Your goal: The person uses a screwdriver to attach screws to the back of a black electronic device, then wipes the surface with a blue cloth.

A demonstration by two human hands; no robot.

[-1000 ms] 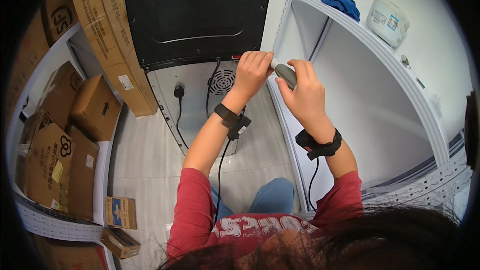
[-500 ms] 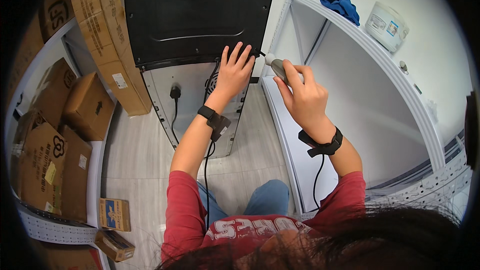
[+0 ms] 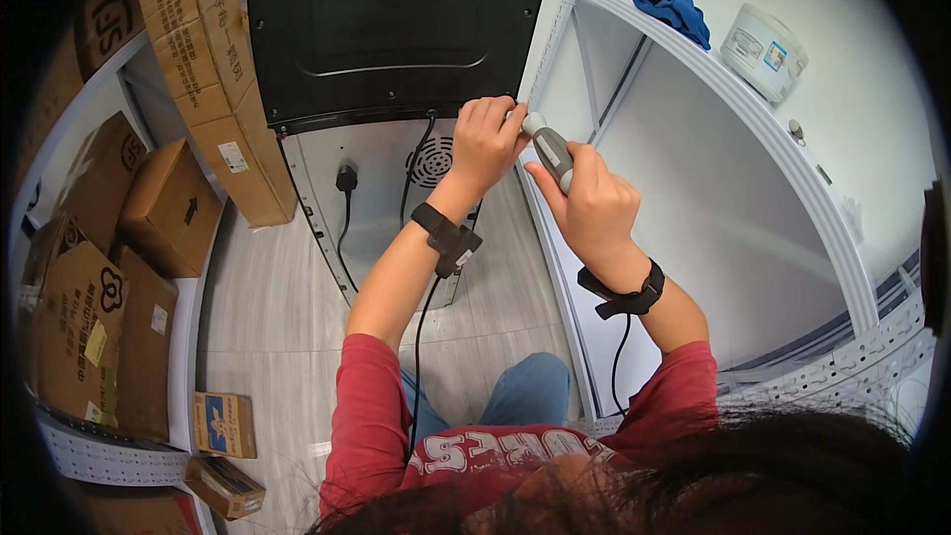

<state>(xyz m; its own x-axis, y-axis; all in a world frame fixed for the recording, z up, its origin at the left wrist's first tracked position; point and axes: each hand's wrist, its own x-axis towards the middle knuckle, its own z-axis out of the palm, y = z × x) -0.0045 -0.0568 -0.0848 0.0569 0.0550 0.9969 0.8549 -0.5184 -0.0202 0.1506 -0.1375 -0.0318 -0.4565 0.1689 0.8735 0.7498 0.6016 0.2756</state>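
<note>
My right hand [image 3: 599,203] is closed round the grey handle of a screwdriver [image 3: 551,154], which tilts up and left toward a black panel's lower right corner. Beside its front end is my left hand [image 3: 487,144], thumb and fingers drawn together. Those fingers cover the screwdriver's shaft and tip, so whatever they pinch is hidden. The black panel [image 3: 396,25] is the upper back of a tall appliance, with small screws along its edge. Below it a silver metal plate [image 3: 381,208] carries a round vent grille [image 3: 432,162], a black plug [image 3: 347,178] and black cords.
White shelving [image 3: 763,119] on the right holds a blue cloth [image 3: 674,15] and a white tub [image 3: 763,54]. At left, cardboard boxes [image 3: 168,208] fill a shelf, and a tall carton [image 3: 198,69] stands by the appliance. Two small boxes [image 3: 224,425] sit low at left. Cables trail from both wrist straps.
My left hand has left its flat rest on the panel's edge, moving right and slightly down, its fingers closing by the screwdriver's front. The screwdriver has tilted more upright as my right hand dropped a little.
</note>
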